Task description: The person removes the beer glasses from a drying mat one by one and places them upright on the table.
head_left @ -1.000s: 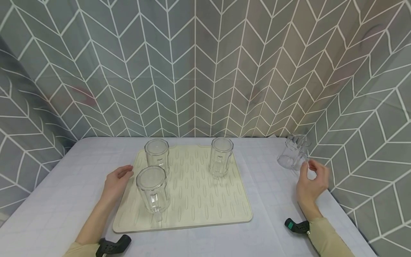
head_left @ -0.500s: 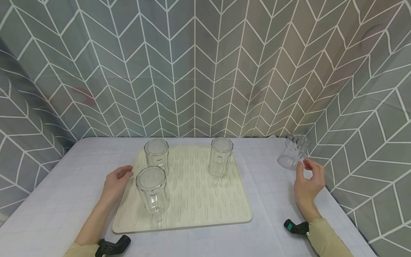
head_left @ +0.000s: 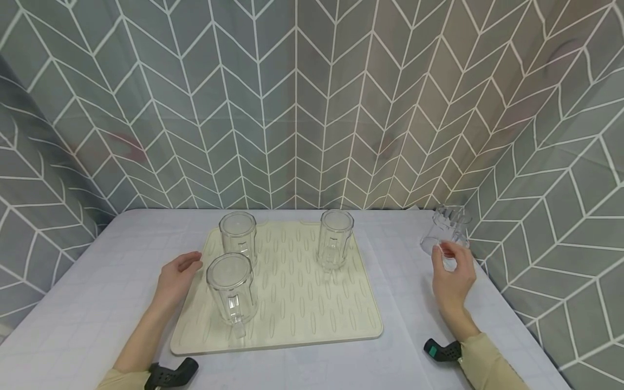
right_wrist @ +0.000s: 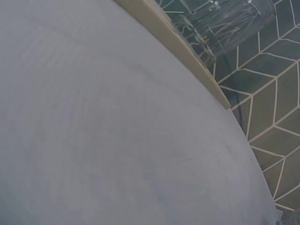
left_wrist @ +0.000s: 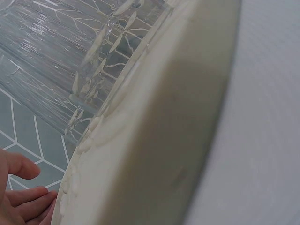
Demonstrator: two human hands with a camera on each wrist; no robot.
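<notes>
At the far right of the table stands a clear glass mug (head_left: 449,218), partly hidden by fingers. My right hand (head_left: 454,276) is in front of it, thumb and forefinger pinching what looks like its handle. My left hand (head_left: 177,277) rests at the left edge of the cream ribbed mat (head_left: 292,303), fingers relaxed and holding nothing. Closest to that hand on the mat are a front glass mug (head_left: 231,287) and a rear glass mug (head_left: 238,233). Another glass mug (head_left: 335,238) stands at the mat's back right. The right wrist view leaves the right hand out.
A white cloth (head_left: 404,303) covers the table. Grey patterned curtains (head_left: 312,108) close off the back and both sides, and the right mug is close to them. The mat's raised edge (left_wrist: 164,131) shows large in the left wrist view.
My right hand has swung left across the front of the right mug, fingertips still together. That mug stays in its spot and seems to turn. The left hand and the other mugs have not moved.
</notes>
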